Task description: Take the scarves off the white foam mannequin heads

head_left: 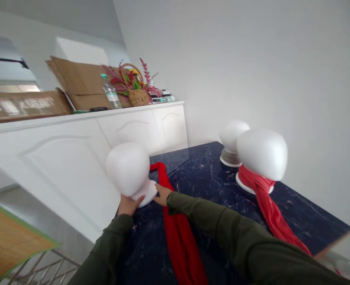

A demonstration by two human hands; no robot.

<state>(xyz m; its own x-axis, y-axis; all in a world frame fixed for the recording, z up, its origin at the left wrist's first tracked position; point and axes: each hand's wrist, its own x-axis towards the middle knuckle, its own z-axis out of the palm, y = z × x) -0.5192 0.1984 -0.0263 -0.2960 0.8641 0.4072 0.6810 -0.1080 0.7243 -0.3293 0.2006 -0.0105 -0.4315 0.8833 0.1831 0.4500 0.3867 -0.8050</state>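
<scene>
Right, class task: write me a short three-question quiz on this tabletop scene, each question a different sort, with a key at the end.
1. True or false: the right hand rests on the red scarf lying flat on the dark marble table.
2. How many white foam heads stand on the table? A) two B) three C) four
3. Fill in: the left hand touches the base of the near foam head, while the far right foam head wears a red ____.

Key: 1 true; 2 B, counting the back foam head; 3 scarf.
</scene>
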